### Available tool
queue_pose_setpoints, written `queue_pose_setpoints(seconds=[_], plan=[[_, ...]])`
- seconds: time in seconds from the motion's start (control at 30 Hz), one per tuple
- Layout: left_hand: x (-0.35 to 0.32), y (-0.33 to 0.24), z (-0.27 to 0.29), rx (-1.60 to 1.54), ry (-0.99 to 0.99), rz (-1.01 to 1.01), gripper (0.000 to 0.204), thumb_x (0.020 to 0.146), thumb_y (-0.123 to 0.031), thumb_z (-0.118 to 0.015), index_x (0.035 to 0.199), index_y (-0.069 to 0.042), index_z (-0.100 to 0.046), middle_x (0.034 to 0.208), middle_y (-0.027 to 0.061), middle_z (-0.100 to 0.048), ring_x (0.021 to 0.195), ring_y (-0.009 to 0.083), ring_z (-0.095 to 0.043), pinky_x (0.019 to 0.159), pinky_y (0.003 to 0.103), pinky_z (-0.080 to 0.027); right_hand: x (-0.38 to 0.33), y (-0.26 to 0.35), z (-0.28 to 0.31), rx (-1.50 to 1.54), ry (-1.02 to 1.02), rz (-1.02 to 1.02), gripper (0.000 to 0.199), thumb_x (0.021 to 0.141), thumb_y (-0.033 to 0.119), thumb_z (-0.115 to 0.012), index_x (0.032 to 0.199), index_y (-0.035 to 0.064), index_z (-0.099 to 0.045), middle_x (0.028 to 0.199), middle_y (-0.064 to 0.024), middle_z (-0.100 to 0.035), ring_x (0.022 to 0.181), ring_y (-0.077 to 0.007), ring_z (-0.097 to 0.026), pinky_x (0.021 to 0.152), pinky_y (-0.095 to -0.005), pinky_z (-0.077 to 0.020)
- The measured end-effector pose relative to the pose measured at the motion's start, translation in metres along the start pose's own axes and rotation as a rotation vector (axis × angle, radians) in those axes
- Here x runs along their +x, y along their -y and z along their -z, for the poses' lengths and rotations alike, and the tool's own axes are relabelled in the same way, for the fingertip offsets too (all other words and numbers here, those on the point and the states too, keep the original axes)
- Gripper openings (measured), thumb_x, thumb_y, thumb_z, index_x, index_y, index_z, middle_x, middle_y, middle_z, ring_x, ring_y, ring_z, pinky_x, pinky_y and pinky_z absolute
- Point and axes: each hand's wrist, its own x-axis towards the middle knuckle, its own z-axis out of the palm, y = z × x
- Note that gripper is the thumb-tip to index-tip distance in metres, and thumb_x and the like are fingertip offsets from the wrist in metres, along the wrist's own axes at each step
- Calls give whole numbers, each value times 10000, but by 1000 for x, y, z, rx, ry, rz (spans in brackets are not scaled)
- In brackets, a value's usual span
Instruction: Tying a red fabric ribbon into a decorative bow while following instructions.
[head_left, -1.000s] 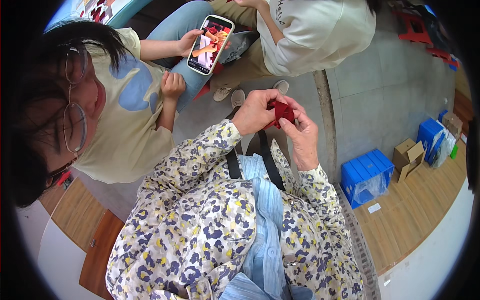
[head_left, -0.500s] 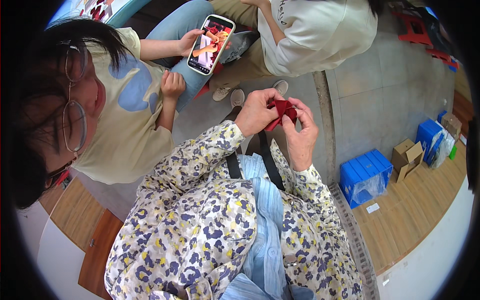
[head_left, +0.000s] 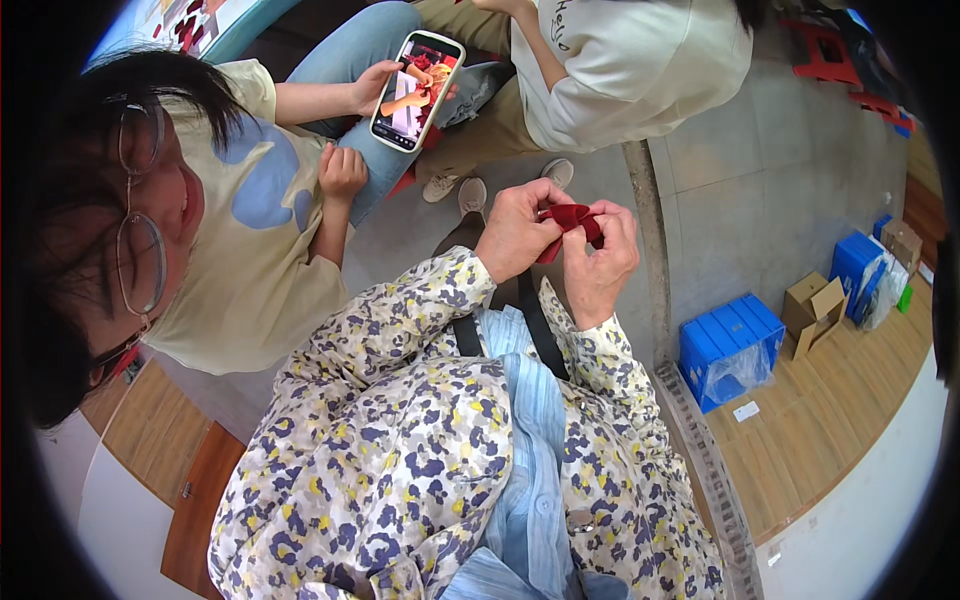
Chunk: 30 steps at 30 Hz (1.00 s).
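Hands meet at chest height over a grey floor; left hand [head_left: 517, 232] and right hand [head_left: 601, 262] both pinch a small folded red piece [head_left: 570, 222] between closed fingertips. Nearby, another person's hand holds up a phone [head_left: 416, 78]; right, a blue crate [head_left: 727, 345] holds clear plastic, beside an open cardboard box [head_left: 812, 308], contents unclear.

Tight up front: a seated person's knees and held-up phone [head_left: 416, 90] block the space just beyond the hands, with shoes [head_left: 472, 193] below. Open grey floor [head_left: 760, 190] to the right, until the blue crate [head_left: 730, 345] and cardboard box [head_left: 812, 310].
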Motion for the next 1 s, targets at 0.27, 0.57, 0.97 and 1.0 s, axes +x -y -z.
queue_pose_setpoints(seconds=[0.27,0.57,0.97,1.0], plan=[[3,1,-2,-101,-78,-79,71,796,19,-608,865,19,-588,770,33,-625,648,60,-566,550,219,-472,-6,6,4,237,-13,-7,81,765,26,-626,829,-17,-600,1136,-132,-578,1066,-253,-500,871,-337,-427],[-5,-15,13,-251,110,89,99,825,80,-538,914,39,-525,867,113,-635,742,187,-668,613,247,-546,-5,-15,16,665,290,-289,180,863,19,-531,980,-65,-640,1239,-133,-530,1131,-195,-490,950,-319,-394],[-8,-20,25,-14,160,100,96,809,87,-532,883,26,-532,788,82,-623,707,142,-662,554,209,-511,5,-12,14,768,510,-431,137,814,22,-629,929,-42,-667,1229,-156,-523,1169,-202,-464,856,-299,-473],[-9,-19,25,-15,160,100,96,809,87,-532,883,26,-532,788,82,-623,707,142,-662,554,209,-511,4,-13,12,768,511,-431,137,814,22,-629,929,-42,-667,1229,-156,-523,1169,-202,-464,856,-299,-473]])
